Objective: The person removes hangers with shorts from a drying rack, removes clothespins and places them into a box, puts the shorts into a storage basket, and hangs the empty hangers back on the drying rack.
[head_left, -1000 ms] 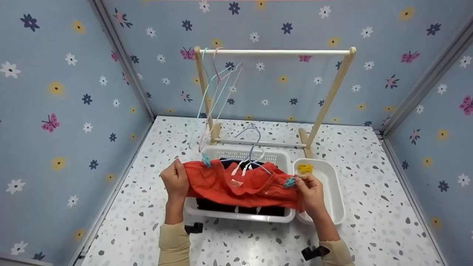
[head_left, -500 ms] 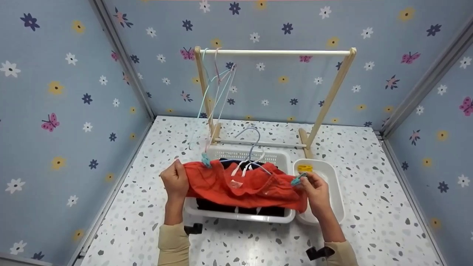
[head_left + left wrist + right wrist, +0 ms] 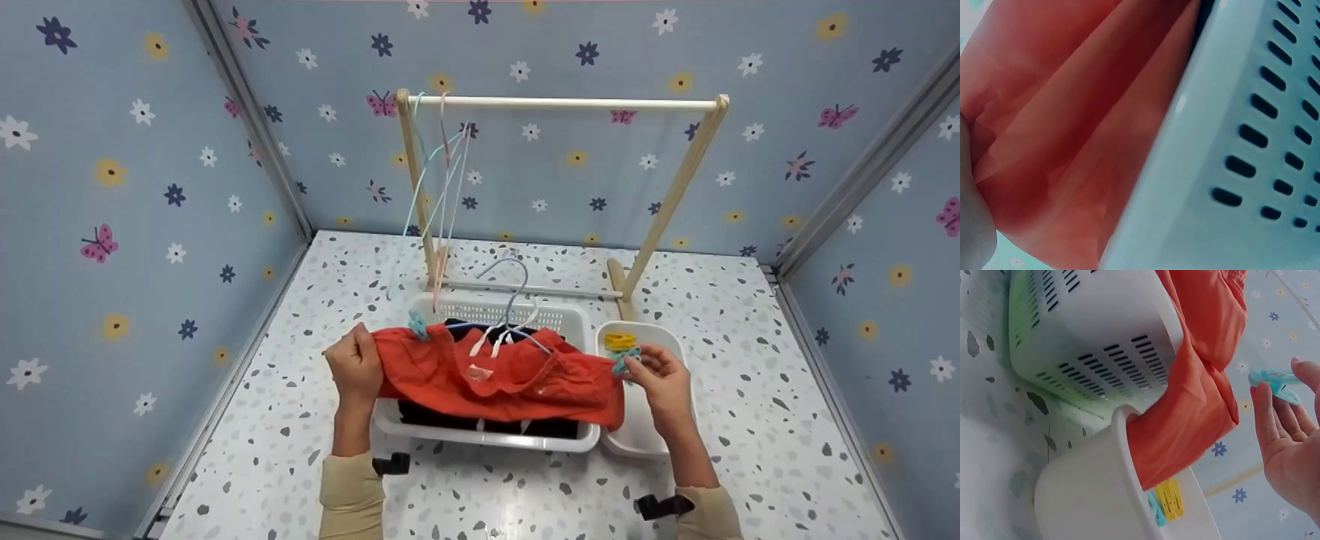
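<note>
An orange garment (image 3: 495,382) lies stretched over the white basket, with a lilac hanger (image 3: 513,296) in its neck. My left hand (image 3: 355,364) grips the garment's left end; part of that hand shows at the edge of the left wrist view. One teal clothespin (image 3: 418,325) sits on the garment's left shoulder. Between thumb and fingers, my right hand (image 3: 664,382) pinches another teal clothespin (image 3: 1278,379). In the right wrist view this clothespin is apart from the cloth. The garment's right end (image 3: 1185,416) hangs against the white tray's rim.
The perforated white basket (image 3: 480,439) holds dark cloth under the garment. Beside it, a white tray (image 3: 637,442) contains yellow clothespins (image 3: 619,342) and a teal one (image 3: 1155,507). Behind stands a wooden rack (image 3: 562,103) with a mint hanger (image 3: 412,199) and a pink hanger (image 3: 445,195).
My right hand has moved right with its teal clothespin, off the garment's right shoulder and over the tray. The pink hanger has turned on the bar. My left hand has stayed in place.
</note>
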Demonstrator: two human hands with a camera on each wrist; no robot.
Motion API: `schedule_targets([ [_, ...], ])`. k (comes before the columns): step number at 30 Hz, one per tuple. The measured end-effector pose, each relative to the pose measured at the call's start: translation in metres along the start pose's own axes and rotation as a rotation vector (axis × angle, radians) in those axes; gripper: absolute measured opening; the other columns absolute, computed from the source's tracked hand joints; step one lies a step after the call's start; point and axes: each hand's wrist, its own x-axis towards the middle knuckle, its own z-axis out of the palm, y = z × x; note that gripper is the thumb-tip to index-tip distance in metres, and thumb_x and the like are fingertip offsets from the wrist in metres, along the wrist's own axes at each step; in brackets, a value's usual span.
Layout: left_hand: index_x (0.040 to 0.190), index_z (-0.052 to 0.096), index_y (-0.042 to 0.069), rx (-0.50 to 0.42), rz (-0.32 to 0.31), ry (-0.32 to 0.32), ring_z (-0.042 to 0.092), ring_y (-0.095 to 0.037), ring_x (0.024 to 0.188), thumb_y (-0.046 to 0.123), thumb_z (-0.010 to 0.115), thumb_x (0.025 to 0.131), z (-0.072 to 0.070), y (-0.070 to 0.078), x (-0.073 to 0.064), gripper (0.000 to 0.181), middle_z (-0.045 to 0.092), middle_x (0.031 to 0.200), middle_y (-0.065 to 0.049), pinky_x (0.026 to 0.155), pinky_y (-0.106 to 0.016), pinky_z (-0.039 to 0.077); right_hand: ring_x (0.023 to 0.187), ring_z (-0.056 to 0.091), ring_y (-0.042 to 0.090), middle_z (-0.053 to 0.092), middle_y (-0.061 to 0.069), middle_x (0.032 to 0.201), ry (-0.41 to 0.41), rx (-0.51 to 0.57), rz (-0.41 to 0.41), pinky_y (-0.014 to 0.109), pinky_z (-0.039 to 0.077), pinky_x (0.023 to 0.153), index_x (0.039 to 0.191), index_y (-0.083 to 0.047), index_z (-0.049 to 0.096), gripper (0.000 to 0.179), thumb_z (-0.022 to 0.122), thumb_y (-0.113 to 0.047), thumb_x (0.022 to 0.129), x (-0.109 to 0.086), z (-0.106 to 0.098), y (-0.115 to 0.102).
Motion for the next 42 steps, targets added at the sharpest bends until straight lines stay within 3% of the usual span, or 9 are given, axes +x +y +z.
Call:
schedule_targets([
  [9,0.049,0.033,0.010,-0.005,-0.013,-0.013,0.024,-0.009,0.045,-0.004,0.052,0.090,0.000,-0.002,-0.002,0.047,0.027,0.048,0.005,0.042,-0.026,0.015,0.073,0.063,0.011,0.065,0.004,0.085,0.136,-0.247,0.010,0.024,0.054,0.062,0.114,0.008,0.061,0.030,0.071,-0.005,0.089,0.026,-0.018,-0.004],
  [18,0.049,0.032,0.012,-0.042,-0.007,0.006,0.021,-0.008,0.046,-0.003,0.054,0.090,0.002,-0.003,0.001,0.048,0.026,0.050,0.008,0.043,-0.025,0.014,0.082,0.060,0.014,0.064,0.007,0.097,0.149,-0.438,0.046,0.020,0.051,0.067,0.115,0.002,0.062,0.036,0.071,-0.023,0.091,0.066,-0.026,0.000],
  [25,0.050,0.032,0.012,-0.039,-0.011,-0.019,0.021,-0.008,0.046,0.000,0.051,0.091,0.003,-0.003,-0.002,0.047,0.026,0.050,0.008,0.042,-0.025,0.014,0.095,0.058,0.020,0.063,0.012,0.110,0.095,-0.593,0.113,0.022,0.049,0.074,0.122,0.000,0.061,0.045,0.071,-0.031,0.090,0.088,-0.036,0.007],
  [33,0.050,0.032,0.012,-0.041,-0.012,-0.018,0.021,-0.008,0.045,0.003,0.051,0.093,0.003,-0.003,-0.004,0.047,0.026,0.049,0.008,0.041,-0.026,0.015,0.107,0.058,0.031,0.061,0.018,0.119,-0.013,-0.768,0.160,0.041,0.049,0.088,0.125,0.000,0.059,0.044,0.072,-0.022,0.089,0.104,-0.040,0.018],
  [42,0.050,0.032,0.012,-0.042,-0.026,-0.019,0.022,-0.008,0.045,0.001,0.051,0.092,0.002,-0.003,-0.004,0.048,0.026,0.049,0.008,0.042,-0.026,0.015,0.109,0.053,0.033,0.056,0.020,0.121,-0.146,-0.945,0.239,0.045,0.045,0.093,0.121,-0.001,0.056,0.038,0.070,-0.016,0.089,0.111,-0.046,0.032],
])
